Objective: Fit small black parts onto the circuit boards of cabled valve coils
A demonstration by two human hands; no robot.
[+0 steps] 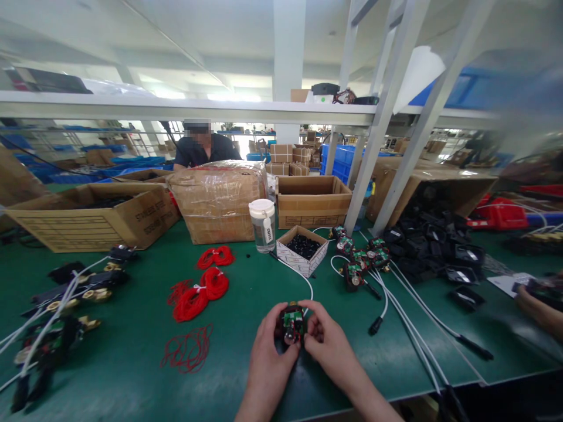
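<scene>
Between both hands, just above the green table, is a small black housing with a green circuit board (292,318) inside and a round clear part at its near end. My left hand (271,340) is closed around its left side, thumb at the near edge. Pinched against its right side are the fingers of my right hand (325,337); whether they also grip a wire is too small to tell. A white cable (303,275) with a black plug runs from the housing toward a small white box (303,249) of black parts.
Red wire bundles (204,293) lie left of my hands. Similar circuit board units (360,258) with white cables are on the right, beside piled black housings (431,246). More units with brass fittings (65,299) lie far left. A clear bottle (263,231) stands before cardboard boxes (220,202). Another person's hand (541,308) works at right.
</scene>
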